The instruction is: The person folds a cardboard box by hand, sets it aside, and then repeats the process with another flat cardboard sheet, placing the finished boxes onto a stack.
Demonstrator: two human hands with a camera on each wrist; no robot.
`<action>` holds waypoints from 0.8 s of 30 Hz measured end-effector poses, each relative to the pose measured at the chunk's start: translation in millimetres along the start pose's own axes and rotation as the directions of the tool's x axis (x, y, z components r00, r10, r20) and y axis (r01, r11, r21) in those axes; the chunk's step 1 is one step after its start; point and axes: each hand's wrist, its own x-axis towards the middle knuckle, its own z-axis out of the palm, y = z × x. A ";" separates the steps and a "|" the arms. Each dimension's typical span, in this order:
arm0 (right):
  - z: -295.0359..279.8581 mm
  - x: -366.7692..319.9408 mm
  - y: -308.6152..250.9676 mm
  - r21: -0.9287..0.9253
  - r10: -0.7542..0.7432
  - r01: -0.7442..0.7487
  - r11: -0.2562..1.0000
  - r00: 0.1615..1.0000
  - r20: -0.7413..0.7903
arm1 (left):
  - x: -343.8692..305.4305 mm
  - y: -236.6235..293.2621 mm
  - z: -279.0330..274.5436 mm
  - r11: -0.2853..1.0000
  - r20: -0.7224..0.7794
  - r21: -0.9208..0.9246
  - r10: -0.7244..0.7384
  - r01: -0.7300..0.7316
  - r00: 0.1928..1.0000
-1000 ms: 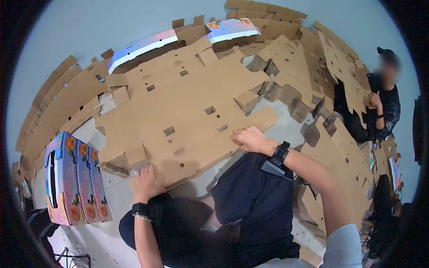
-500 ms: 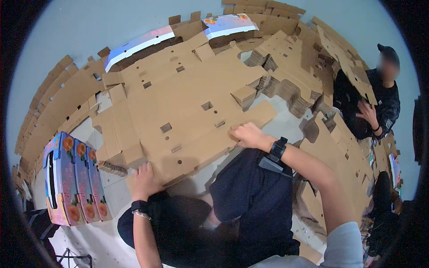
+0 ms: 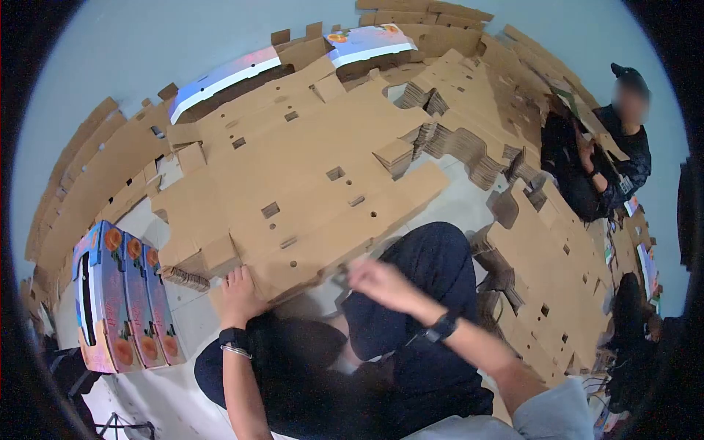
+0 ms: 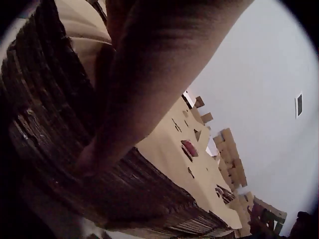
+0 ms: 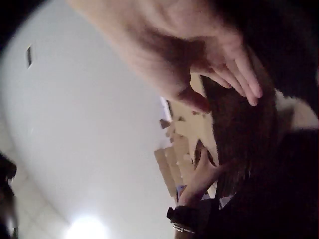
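Note:
A thick stack of flat brown die-cut cardboard sheets [image 3: 308,161] lies on the floor in front of the crossed legs. At its near left corner, my left hand [image 3: 243,297] grips the edge, with fingers over the top; in the left wrist view part of the hand presses on the layered side [image 4: 60,134]. My right hand [image 3: 385,284], blurred in the head view, is above the knee by the stack's front edge. Its fingers [image 5: 241,74] are extended and loosely spread in the right wrist view, with nothing held.
Printed peach boxes [image 3: 121,293] stand at left. More cardboard stacks [image 3: 543,279] fill the right side. Upright cardboard [image 3: 88,176] and printed blue-pink panels [image 3: 224,81] line the wall. A person in a black cap [image 3: 623,139] sits at right behind cardboard.
My right hand has left the stack's front edge and moved left and toward me, its fingers unbending. My left hand stays at the corner. The seated person has lowered and tilted a cardboard sheet.

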 end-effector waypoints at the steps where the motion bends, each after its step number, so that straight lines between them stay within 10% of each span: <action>1: 40.3 -3.5 16.6 0.418 0.132 -0.188 0.889 0.978 0.159 | -1.6 -2.7 -1.0 1.000 -0.004 0.002 0.005 -0.005 1.000; 3: 86.3 0.0 18.2 0.715 0.254 -0.373 0.591 0.927 0.275 | 1.6 -12.4 16.2 1.000 -0.013 0.005 -0.003 0.003 1.000; 6: 123.1 23.2 45.5 0.794 0.212 -0.155 0.588 0.977 0.034 | -0.4 -13.2 17.6 1.000 -0.022 0.012 -0.018 0.018 1.000; 20: 141.4 43.6 54.8 0.622 0.127 0.001 0.783 0.979 -0.161 | -0.4 -8.6 6.3 0.999 -0.025 -0.040 0.021 -0.022 0.999; 22: 136.6 39.5 58.9 0.352 -0.170 0.087 0.932 0.962 0.213 | -0.6 -7.8 2.9 1.000 -0.027 -0.003 0.026 -0.026 0.999; 24: 139.6 41.2 58.6 0.251 -0.182 0.146 0.957 0.975 0.128 | -0.2 -8.6 5.8 1.000 -0.050 -0.005 0.031 -0.031 0.998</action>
